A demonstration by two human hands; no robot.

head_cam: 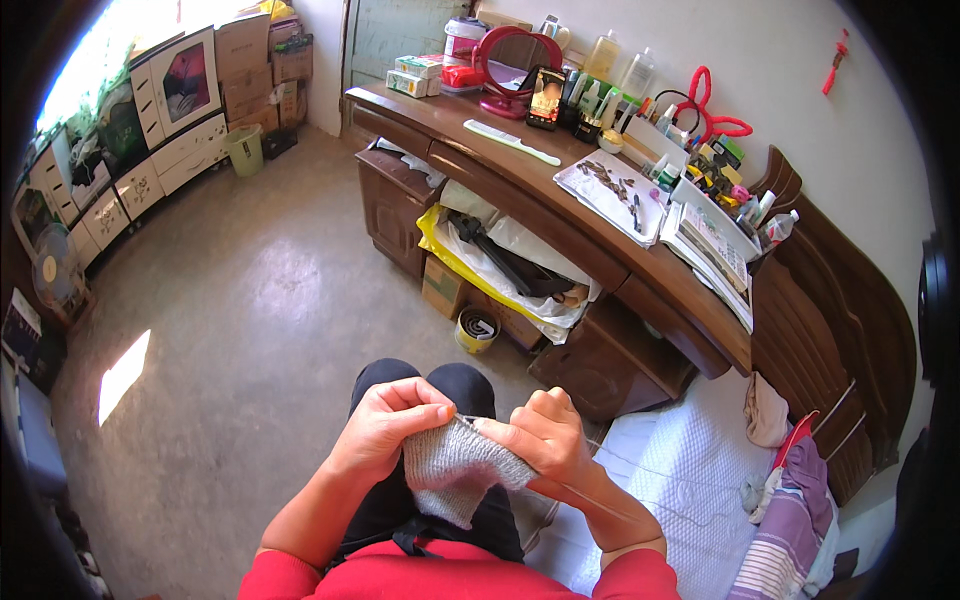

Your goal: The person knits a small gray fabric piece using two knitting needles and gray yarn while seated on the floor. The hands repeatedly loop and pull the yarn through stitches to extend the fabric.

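Note:
A piece of grey knitted fabric (465, 469) hangs between my two hands, above my knees. My left hand (390, 424) pinches its upper left edge between thumb and index finger. At the upper right, my right hand (544, 435) is closed around the other side, the index finger pointing in along the top edge. A short stretch of a thin knitting needle (469, 418) shows at the top edge between the fingertips; the rest of it is hidden by the hands and fabric. A thin strand runs along my right forearm.
Ahead stands a brown wooden desk (517, 161) with a comb (511, 142), a red-framed mirror (517, 60), a phone (546, 97), papers and bottles. A yellow tub (476, 330) sits on the floor below. To the right lies a bed with a white quilted cover (675, 480).

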